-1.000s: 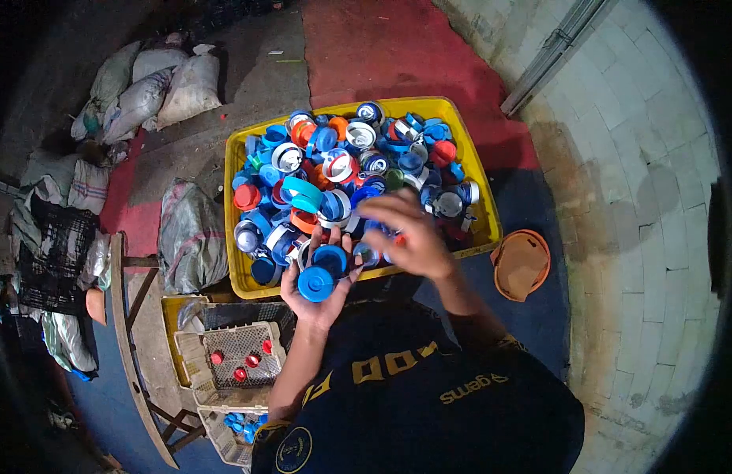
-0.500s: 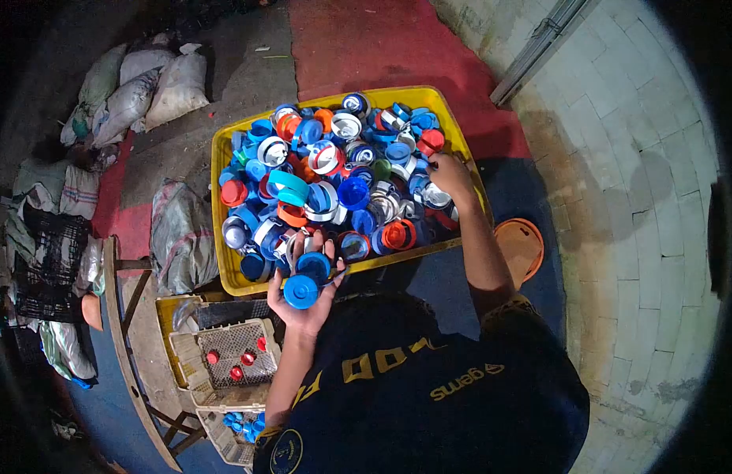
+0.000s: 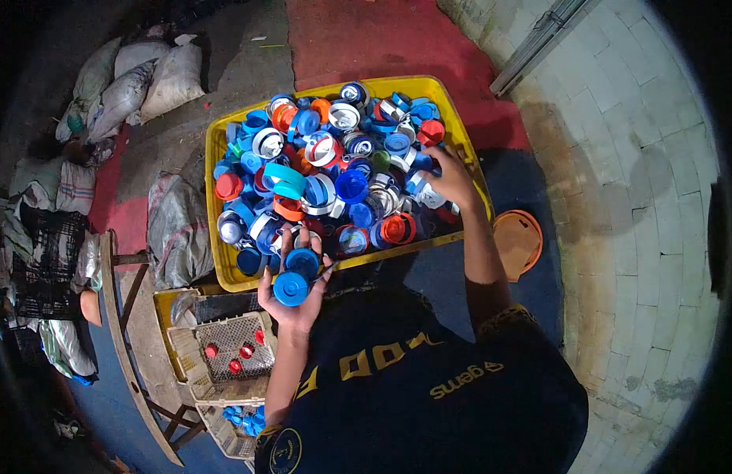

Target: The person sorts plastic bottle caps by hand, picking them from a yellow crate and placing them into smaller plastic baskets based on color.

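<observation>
My left hand point(image 3: 293, 314) is palm up, with its fingers curled around two blue plastic caps. One blue cap point(image 3: 291, 289) sits low in the palm, and the other blue cap point(image 3: 302, 262) lies closer to the fingertips. Over the right side of a heap of plastic caps, my right hand point(image 3: 453, 183) has its fingers apart, beside some blue and white caps, with a red cap point(image 3: 431, 133) just beyond. A yellow tub point(image 3: 216, 174) holds the heap of blue, red, orange and white caps.
Below left stand a crate with a few red caps point(image 3: 235, 366) and a crate with blue pieces point(image 3: 246, 420). A wooden frame point(image 3: 129, 355) is left of them. Sacks point(image 3: 173, 83) lie farther back. An orange lid-like piece point(image 3: 516, 245) lies near the wall point(image 3: 634, 197).
My right hand has lifted slightly and its fingers have spread. The left hand, still around the two blue caps, has shifted a little left with the whole view.
</observation>
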`<state>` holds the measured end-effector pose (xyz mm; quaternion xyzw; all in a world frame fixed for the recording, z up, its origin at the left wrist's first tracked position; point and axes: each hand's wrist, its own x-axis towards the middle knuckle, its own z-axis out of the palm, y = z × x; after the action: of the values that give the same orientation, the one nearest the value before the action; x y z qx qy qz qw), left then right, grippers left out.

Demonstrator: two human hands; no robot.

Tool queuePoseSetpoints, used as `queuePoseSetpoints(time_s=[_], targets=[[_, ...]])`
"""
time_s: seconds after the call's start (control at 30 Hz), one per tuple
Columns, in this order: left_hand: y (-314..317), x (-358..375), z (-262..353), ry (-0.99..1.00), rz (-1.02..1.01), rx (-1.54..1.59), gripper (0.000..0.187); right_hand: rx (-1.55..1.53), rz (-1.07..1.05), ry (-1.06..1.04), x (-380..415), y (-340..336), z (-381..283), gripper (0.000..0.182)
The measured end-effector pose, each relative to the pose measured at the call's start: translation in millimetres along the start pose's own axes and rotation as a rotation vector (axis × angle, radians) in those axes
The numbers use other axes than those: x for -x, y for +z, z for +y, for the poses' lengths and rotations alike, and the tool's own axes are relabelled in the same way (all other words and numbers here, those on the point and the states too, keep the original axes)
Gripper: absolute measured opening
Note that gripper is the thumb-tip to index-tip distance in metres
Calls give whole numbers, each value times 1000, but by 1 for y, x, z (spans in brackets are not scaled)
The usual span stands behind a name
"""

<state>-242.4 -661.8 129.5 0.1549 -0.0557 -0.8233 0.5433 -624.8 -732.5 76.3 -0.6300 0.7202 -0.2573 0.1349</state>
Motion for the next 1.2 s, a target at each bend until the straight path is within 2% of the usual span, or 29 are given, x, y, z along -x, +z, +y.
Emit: queuePoseSetpoints(time_s=[0.1, 0.2, 0.23, 0.37, 0.47, 0.5, 0.6, 0.7, 0.8, 0.83, 0.9, 0.93, 1.07, 1.13, 1.2], targets=[[-1, -1, 0, 4, 9, 3, 78, -88, -171, -46, 6, -6, -2, 41], [-1, -1, 0, 8, 13, -1, 78, -117, -145, 18, 17, -2, -7, 39], [0, -1, 0, 8, 9, -5, 78, -75, -109, -30, 23, -10, -14, 37], [-10, -1, 2, 10, 8, -4, 78, -243, 105, -119, 39, -4, -8, 30], [-8, 0, 2, 32, 44, -15, 79, -336, 145, 70, 37, -17, -7, 24], [-5, 1, 1, 39, 44, -15, 81, -251, 256, 5, 32, -27, -14, 18], [1, 1, 0, 24, -33, 14, 78, 76, 353, 108, 3, -21, 21, 20], [4, -3, -4, -9, -34, 20, 78, 171, 215, 165, -26, -17, 16, 19], [4, -6, -8, -43, -63, 18, 78, 402, 6, 300, -45, 2, 26, 23], [4, -5, -8, -50, -79, 16, 78, 446, 34, 334, -45, 5, 23, 25], [10, -4, -9, -40, -52, 17, 78, 280, 106, 231, -44, 5, 36, 23], [12, -3, -9, -31, -35, 20, 79, 197, 136, 176, -43, -2, 21, 22], [12, -3, -7, 10, -4, 30, 76, -44, 315, 202, -12, -23, -5, 31], [7, -6, -5, 13, -32, 71, 76, -470, 256, 258, 11, -36, -43, 35], [14, -9, -5, 39, -22, 92, 76, -898, -21, 224, 34, -50, -96, 42]])
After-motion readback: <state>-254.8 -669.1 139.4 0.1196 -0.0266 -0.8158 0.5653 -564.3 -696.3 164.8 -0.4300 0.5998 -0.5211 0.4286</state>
